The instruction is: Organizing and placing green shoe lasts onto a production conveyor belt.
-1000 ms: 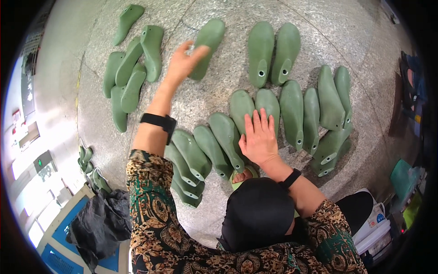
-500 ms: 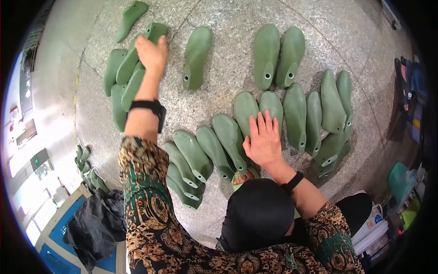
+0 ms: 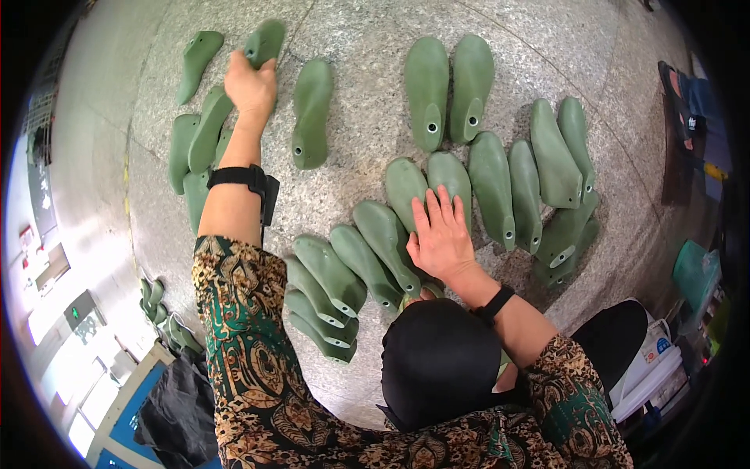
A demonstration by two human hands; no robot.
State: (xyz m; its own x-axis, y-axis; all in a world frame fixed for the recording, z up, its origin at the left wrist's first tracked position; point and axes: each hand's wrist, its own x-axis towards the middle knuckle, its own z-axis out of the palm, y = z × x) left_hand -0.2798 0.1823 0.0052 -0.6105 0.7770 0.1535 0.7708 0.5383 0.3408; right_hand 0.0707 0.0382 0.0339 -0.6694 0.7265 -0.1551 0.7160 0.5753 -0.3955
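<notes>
At the far left, my left hand (image 3: 250,84) grips one end of a green shoe last (image 3: 268,39). Its fingers are wrapped about that end and partly hidden. My right hand (image 3: 441,234) lies with fingers spread over two green shoe lasts, a left one (image 3: 405,184) and a right one (image 3: 449,173), holding neither. These belong to a curved row of lasts on the floor, among them one leaning last (image 3: 383,230) to the left and one (image 3: 492,180) to the right. Beyond the row lie a single last (image 3: 314,105) and a close pair, including this last (image 3: 426,86).
Below my left hand sits a cluster of lasts (image 3: 205,133), with another last (image 3: 199,62) farther out. The speckled stone floor (image 3: 359,117) runs underneath. A black plastic bag (image 3: 176,406) is at lower left, a teal container (image 3: 695,270) at right.
My left hand has taken a shoe last off the cluster's far end and moved it slightly outward, turning it. My right hand stays on the same two lasts. The whole view has shifted a little.
</notes>
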